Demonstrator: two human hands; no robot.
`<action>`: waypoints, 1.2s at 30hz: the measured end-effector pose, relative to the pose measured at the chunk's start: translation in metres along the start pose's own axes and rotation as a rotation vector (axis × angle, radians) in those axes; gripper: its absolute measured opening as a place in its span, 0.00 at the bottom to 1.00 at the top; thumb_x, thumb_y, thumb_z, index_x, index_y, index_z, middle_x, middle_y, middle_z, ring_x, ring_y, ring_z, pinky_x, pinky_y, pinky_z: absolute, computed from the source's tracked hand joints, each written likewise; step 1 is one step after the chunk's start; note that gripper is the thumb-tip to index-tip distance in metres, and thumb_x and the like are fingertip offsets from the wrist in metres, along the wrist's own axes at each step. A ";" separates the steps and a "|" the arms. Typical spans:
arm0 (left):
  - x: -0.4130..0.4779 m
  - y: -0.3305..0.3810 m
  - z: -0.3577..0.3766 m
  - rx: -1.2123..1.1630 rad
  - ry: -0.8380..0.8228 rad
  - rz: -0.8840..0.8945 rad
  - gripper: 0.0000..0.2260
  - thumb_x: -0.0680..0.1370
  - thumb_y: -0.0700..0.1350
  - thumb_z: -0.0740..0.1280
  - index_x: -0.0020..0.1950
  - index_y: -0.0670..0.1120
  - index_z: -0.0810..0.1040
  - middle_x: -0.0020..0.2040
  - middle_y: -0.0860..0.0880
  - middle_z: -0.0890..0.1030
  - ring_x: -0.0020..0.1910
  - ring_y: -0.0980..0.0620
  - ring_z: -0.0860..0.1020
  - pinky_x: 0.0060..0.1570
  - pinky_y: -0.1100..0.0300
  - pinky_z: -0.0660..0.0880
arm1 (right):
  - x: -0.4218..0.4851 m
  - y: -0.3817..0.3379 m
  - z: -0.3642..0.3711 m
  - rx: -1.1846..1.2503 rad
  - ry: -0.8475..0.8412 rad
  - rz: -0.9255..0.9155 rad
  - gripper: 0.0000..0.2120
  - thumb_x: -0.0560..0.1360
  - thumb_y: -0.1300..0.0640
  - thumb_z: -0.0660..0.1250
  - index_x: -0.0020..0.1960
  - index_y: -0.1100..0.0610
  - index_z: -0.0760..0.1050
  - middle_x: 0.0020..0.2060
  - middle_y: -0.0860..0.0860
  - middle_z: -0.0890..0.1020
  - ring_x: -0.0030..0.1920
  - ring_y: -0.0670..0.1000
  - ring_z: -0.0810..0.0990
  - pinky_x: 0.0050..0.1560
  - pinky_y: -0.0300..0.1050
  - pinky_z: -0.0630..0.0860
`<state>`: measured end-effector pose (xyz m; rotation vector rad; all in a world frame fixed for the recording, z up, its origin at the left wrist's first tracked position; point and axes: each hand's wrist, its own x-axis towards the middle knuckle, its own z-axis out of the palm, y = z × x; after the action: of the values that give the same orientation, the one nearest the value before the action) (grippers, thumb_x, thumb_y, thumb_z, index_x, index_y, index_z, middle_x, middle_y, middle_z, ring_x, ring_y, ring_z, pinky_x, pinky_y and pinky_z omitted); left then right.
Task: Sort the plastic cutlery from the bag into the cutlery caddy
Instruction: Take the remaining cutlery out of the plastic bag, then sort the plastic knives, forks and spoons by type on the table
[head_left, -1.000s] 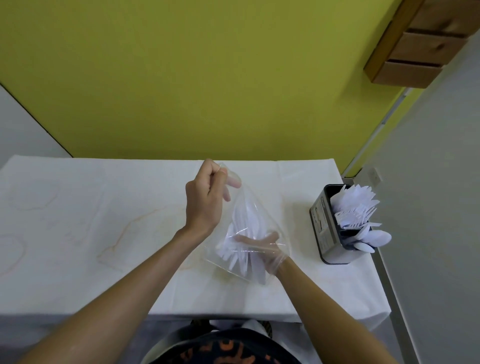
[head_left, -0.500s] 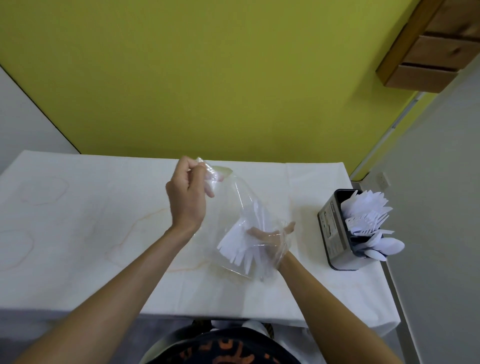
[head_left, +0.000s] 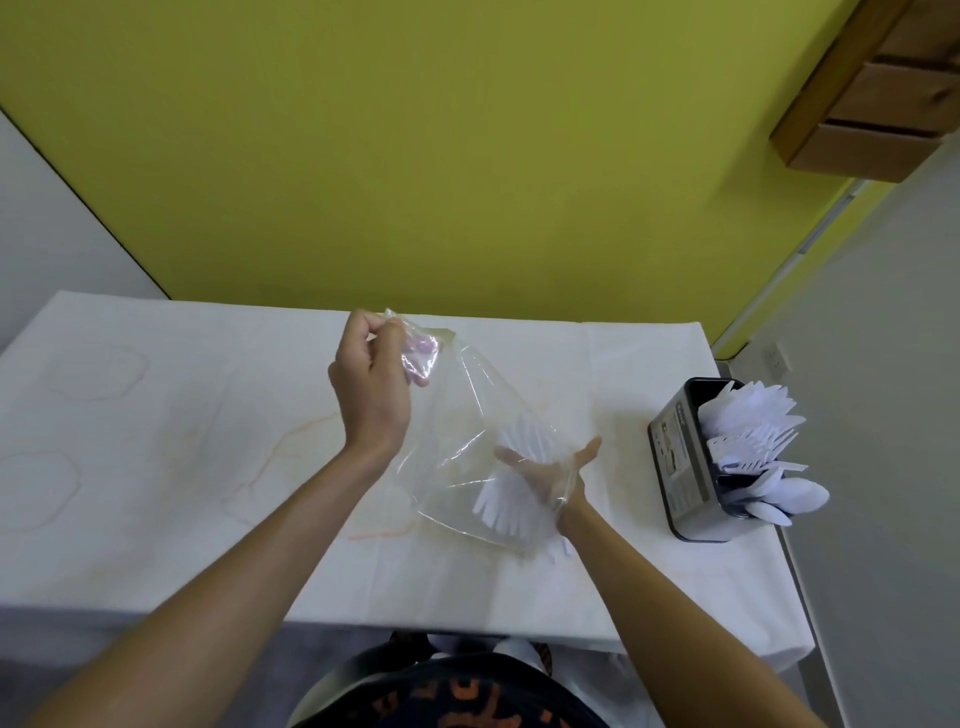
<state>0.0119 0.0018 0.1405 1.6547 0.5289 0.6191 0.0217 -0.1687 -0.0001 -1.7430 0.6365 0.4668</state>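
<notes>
Fingers (head_left: 509, 457) of right hand (head_left: 545, 478) show hazily through bag (head_left: 467, 415), among cutlery (head_left: 498, 506).

Bright, soft, even indoor light leaves only faint shadows on the white tablecloth (head_left: 156, 467). Pale glare streaks the clear bag (head_left: 467, 395). Wide-angle distortion bends the yellow wall (head_left: 415, 156) at left and right edges.

No wording can be read; the cutlery caddy (head_left: 693, 501), at the right of the table (head_left: 208, 415), bears a printed label (head_left: 674, 453) on its left face, too blurred to make out.
</notes>
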 end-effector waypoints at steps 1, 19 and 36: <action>-0.002 0.000 0.002 -0.005 -0.007 0.001 0.08 0.76 0.42 0.60 0.40 0.39 0.71 0.36 0.46 0.83 0.29 0.44 0.79 0.38 0.50 0.73 | -0.002 -0.001 0.001 -0.090 -0.012 0.007 0.69 0.60 0.45 0.82 0.77 0.52 0.30 0.67 0.54 0.70 0.65 0.57 0.73 0.57 0.45 0.68; 0.007 -0.097 -0.020 0.961 -0.043 0.018 0.34 0.77 0.50 0.64 0.76 0.38 0.53 0.78 0.38 0.51 0.77 0.38 0.47 0.74 0.40 0.44 | 0.031 0.018 -0.041 -0.532 0.097 -0.288 0.51 0.73 0.60 0.73 0.79 0.51 0.38 0.72 0.60 0.62 0.65 0.63 0.73 0.57 0.53 0.73; -0.031 -0.187 -0.011 1.153 -0.709 -0.343 0.35 0.77 0.66 0.55 0.74 0.64 0.34 0.73 0.52 0.23 0.72 0.43 0.24 0.67 0.27 0.42 | 0.028 0.047 -0.035 -0.779 -0.110 -0.454 0.48 0.78 0.50 0.66 0.77 0.59 0.31 0.75 0.53 0.28 0.74 0.54 0.25 0.77 0.51 0.34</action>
<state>-0.0189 0.0204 -0.0456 2.5700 0.6509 -0.6849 0.0128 -0.2163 -0.0428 -2.4869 -0.0651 0.5175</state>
